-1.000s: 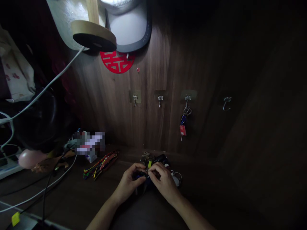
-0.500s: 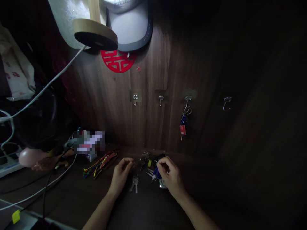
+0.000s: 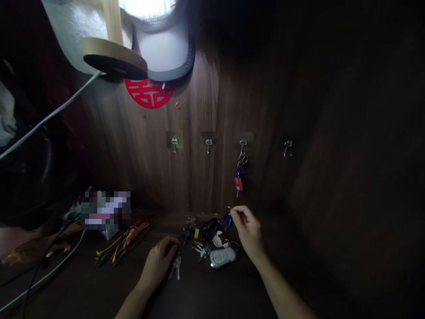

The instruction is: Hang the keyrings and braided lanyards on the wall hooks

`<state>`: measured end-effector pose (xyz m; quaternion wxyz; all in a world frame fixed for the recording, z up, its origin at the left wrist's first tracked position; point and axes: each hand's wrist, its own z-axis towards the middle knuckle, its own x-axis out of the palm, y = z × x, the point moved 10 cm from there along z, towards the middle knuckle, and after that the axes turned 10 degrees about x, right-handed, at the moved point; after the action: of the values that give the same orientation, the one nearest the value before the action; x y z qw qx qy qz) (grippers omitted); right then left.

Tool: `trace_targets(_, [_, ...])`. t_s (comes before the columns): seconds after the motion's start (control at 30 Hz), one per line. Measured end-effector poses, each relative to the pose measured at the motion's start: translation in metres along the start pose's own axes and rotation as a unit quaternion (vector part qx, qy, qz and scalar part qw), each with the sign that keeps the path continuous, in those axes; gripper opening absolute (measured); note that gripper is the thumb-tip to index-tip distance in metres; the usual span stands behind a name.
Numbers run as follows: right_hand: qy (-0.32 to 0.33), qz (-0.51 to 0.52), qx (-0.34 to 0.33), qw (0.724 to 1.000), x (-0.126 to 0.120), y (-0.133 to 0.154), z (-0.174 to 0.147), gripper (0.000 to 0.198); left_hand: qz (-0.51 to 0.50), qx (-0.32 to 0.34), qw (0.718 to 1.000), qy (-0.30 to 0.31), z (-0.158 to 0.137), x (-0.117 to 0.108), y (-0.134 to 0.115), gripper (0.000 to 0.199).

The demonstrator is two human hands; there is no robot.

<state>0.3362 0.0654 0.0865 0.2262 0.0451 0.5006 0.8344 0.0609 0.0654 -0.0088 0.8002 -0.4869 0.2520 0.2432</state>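
Pinched between the thumb and fingers of my right hand (image 3: 248, 232) is a key ring with blue-headed keys (image 3: 228, 220), held up at the back of the pile. My left hand (image 3: 160, 261) is low at the left, its fingers curled together with their tips beside a small bunch of silver keys (image 3: 177, 266); what they grip, if anything, is hidden. Between the hands lie a silver remote (image 3: 223, 257), a white and dark red fob (image 3: 220, 239), a black key fob (image 3: 211, 225), loose silver keys (image 3: 202, 250) and a yellow tag (image 3: 197, 233).
Metal hooks (image 3: 209, 145) line the wooden wall; one carries a key bunch with a red tag (image 3: 238, 184). Colourful cords (image 3: 128, 241) lie at the left near a white cable (image 3: 66, 259). A lamp's round wooden base (image 3: 113, 57) and a cap (image 3: 166, 53) are above.
My right hand has moved up and back with the blue-headed keys, uncovering the silver remote and the fob. My left hand has come down toward the silver keys. The view has shifted right.
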Motion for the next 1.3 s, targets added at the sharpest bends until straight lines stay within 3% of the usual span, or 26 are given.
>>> trace_targets(0.33, [-0.102, 0.101, 0.006, 0.990, -0.045, 0.040, 0.088, 0.022, 0.016, -0.002, 1.000, 0.026, 0.002, 0.003, -0.001, 0.017])
trace_targets(0.57, [-0.125, 0.143, 0.027, 0.982, -0.048, 0.064, 0.127, 0.018, 0.021, -0.009, 0.999, 0.024, 0.001, 0.003, 0.001, 0.018])
trace_targets(0.93, [-0.132, 0.106, 0.070, 0.983, -0.041, 0.057, 0.140, 0.019, 0.020, -0.013, 0.999, 0.027, 0.002, 0.002, -0.001, 0.018])
trace_targets(1.3, [-0.134, 0.092, 0.037, 0.986, -0.046, 0.053, 0.122, 0.023, 0.014, -0.001, 1.000, 0.017, 0.002, 0.002, 0.001, 0.018])
